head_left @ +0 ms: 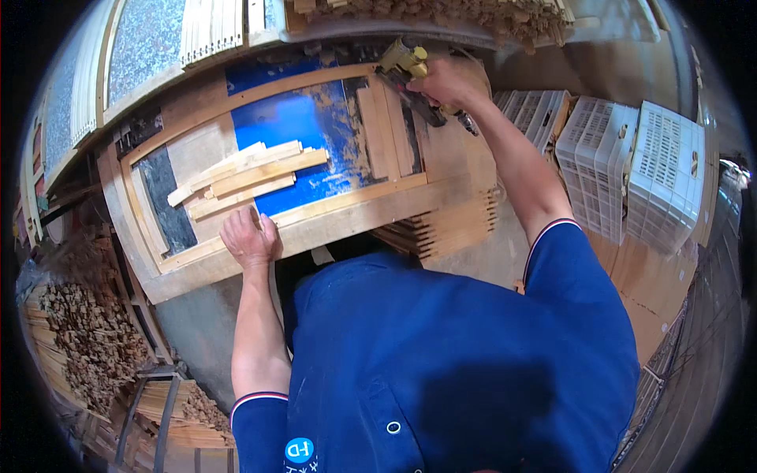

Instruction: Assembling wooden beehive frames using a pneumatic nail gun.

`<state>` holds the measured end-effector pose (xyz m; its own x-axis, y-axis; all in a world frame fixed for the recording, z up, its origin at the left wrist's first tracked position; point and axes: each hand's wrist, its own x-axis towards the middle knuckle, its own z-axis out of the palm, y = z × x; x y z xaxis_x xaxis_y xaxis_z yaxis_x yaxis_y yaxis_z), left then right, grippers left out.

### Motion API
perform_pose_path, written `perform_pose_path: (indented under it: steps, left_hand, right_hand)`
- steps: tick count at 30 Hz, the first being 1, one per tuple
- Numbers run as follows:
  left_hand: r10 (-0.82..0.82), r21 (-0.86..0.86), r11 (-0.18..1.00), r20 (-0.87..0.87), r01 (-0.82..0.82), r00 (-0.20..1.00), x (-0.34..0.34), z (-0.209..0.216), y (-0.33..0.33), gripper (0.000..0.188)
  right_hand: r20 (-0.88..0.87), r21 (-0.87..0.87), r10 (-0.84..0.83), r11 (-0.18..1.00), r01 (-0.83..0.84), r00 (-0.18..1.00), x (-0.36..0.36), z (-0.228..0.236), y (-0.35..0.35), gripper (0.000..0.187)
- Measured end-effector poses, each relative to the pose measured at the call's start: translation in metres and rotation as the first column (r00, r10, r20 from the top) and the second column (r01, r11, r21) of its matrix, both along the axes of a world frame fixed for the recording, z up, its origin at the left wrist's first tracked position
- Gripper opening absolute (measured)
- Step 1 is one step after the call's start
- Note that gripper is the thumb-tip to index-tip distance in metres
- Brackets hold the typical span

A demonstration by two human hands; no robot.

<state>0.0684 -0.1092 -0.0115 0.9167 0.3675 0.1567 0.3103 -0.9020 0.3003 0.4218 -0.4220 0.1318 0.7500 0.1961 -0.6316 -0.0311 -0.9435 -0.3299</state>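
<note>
My right hand (451, 83) is wrapped round the handle of a pneumatic nail gun (405, 60), with a brass-coloured top and a dark body, at the far right corner of the workbench. My left hand (251, 238) lies at the near side, its fingers curled over the long wooden rail (331, 206) along the bench edge. Just beyond those fingers, a loose pile of pale wooden strips (252, 172) rests partly on a blue panel (288, 122). Wider wooden slats (377, 130) stand at the right end inside the framed bench top. The nail gun's tip is hard to make out.
White plastic crates (595, 150) stand to the right, beside cardboard (639, 276). Stacked notched boards (449, 229) sit under the near bench edge. Bundled wood strips (91, 339) fill the lower left. More strips (441, 12) and panels (146, 43) line the far side.
</note>
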Motion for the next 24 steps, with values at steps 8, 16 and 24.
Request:
perform_pose_path:
  steps: [8,16,24]
  left_hand:
    - [-0.019,0.02,1.0,0.034,0.018,0.999,-0.001,-0.001,0.001,0.021]
    - [-0.011,0.014,1.0,0.026,0.01,1.0,-0.002,-0.001,0.0,0.022]
    - [-0.003,0.008,1.0,0.038,0.002,0.999,-0.004,-0.005,-0.001,0.022]
  right_hand:
    - [0.086,-0.055,0.467,0.884,-0.464,0.88,-0.128,0.01,-0.069,0.047]
    - [0.141,-0.056,0.603,0.797,-0.601,0.786,-0.187,-0.008,-0.102,0.048]
    - [0.085,-0.086,0.588,0.809,-0.582,0.805,-0.187,-0.007,-0.096,0.047]
